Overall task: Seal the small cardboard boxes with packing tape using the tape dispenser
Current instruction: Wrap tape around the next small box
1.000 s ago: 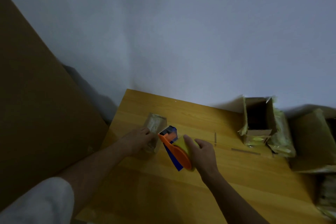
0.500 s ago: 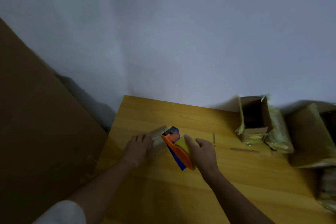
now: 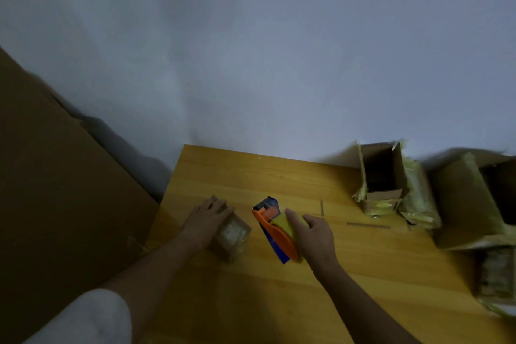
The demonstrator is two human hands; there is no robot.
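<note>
Head view: the tape dispenser (image 3: 275,227), gripped in the right hand (image 3: 312,234), has pulled away from the little box (image 3: 230,233) on the tabletop (image 3: 279,176), which the flat left hand (image 3: 205,218) now covers, so this taping looks done.

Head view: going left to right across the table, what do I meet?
Big cardboard sheet → left hand on the small box → tape dispenser → right hand gripping it → open box → large box at the right edge.
</note>
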